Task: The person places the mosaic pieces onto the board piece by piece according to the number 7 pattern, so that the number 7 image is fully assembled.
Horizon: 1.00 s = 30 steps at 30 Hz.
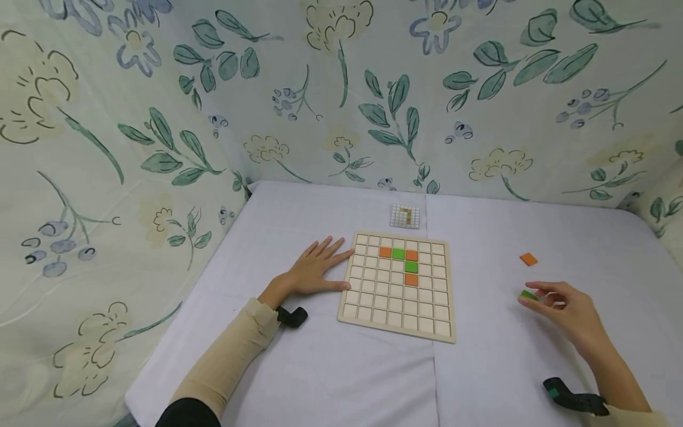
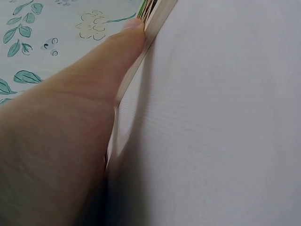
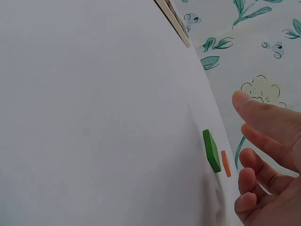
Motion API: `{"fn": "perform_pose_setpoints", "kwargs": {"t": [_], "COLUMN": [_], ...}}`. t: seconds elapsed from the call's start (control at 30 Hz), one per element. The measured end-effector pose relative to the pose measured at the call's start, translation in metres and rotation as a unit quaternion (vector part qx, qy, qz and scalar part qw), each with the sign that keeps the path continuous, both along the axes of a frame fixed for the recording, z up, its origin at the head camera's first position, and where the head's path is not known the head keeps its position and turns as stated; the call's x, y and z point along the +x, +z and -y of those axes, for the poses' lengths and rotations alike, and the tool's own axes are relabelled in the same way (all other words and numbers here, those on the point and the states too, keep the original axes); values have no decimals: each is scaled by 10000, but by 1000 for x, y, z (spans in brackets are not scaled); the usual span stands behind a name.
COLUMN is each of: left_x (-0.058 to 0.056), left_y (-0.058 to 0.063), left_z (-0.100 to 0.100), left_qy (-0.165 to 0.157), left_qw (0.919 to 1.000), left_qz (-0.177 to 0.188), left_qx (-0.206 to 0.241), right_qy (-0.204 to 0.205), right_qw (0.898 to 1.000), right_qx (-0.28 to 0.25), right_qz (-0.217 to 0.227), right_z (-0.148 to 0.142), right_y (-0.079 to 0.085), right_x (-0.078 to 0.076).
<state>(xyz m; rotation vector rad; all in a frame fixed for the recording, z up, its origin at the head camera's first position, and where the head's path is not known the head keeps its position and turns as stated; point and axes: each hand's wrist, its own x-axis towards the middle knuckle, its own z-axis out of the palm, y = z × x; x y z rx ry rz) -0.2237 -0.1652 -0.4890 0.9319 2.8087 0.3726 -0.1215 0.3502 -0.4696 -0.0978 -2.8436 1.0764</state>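
The right hand [image 1: 571, 309] is around a green tile [image 3: 211, 151], thumb and finger apart.
The tile lies toward the right edge of the tabletop [image 1: 491, 367], near an orange tile [image 1: 529, 259]. The left hand [image 1: 316, 270], fingers spread wide, touches the left edge of the board [image 1: 396, 330].

The card [image 1: 405, 216] beyond the left hand [image 1: 312, 274] is too small for us to make out exactly; the left wrist view's top edge crops the board [image 1: 396, 291].
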Motion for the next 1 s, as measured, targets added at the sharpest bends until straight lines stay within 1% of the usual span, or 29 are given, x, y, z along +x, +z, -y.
{"fn": "perform_pose_setpoints", "kwargs": {"t": [0.13, 0.2, 0.3, 0.63, 0.87, 1.0], "left_x": [0, 0, 1, 2, 0, 0], "left_y": [0, 0, -1, 1, -3, -4], "left_z": [0, 0, 0, 1, 1, 1], "left_qy": [-3, -9, -13, -12, 36, 68], "left_qw": [10000, 10000, 10000, 10000, 10000, 10000], "left_qz": [-23, -34, -35, -34, -3, 16], "left_qx": [20, 25, 12, 5, -51, -49], "right_qy": [-231, -275, -274, -281, -237, -208], "right_qw": [9994, 9989, 9983, 9979, 9975, 9974], "right_qx": [124, 194, 287, 477, 642, 675], "right_qz": [210, 338, 416, 322, 196, 145], "right_z": [-6, -8, -10, -12, -12, -11], "right_y": [-5, -7, -10, -17, -20, -21], "right_x": [2, 2, 1, 2, 0, 0]}}
